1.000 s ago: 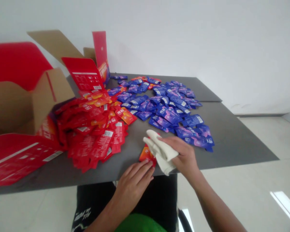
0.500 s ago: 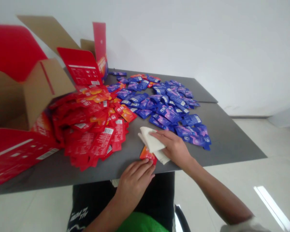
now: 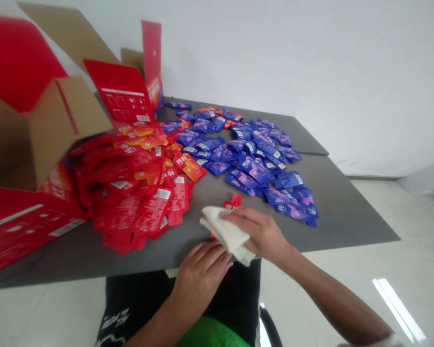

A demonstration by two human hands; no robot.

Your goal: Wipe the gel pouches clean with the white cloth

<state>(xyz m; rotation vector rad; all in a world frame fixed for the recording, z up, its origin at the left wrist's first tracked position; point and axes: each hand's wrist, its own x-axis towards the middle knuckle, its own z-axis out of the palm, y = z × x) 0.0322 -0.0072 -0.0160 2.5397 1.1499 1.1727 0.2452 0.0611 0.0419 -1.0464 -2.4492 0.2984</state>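
Cloth (image 3: 226,231), cream and folded, lies over a red packet (image 3: 235,201) near the front edge of the table (image 3: 332,207); taking twelve as straight ahead of the seated person, its long axis runs from ten to four, with the folded edge toward ten. The packet's notched end pokes out beyond the cloth, pointing between twelve and one; its middle is covered, and a sliver of red at the cloth's left edge looks like more of it, though I can't be sure. The right hand (image 3: 265,233) grips the cloth, its fingers pointing to ten and its thumb out of my sight. At seven from the cloth, the left hand (image 3: 200,277) lies flat, fingers stretched and close together, aimed at one; the cloth covers the fingertips, so whether they touch the packet I can't tell. At ten spreads a heap of red packets (image 3: 141,193), at one a scatter of blue packets (image 3: 253,168), some overlapping, their print mostly too soft to read. Beyond the red heap, toward nine, the nearer red box (image 3: 18,231) gapes open, cut off at the view's left side; it partly hides another box (image 3: 125,91) toward eleven.
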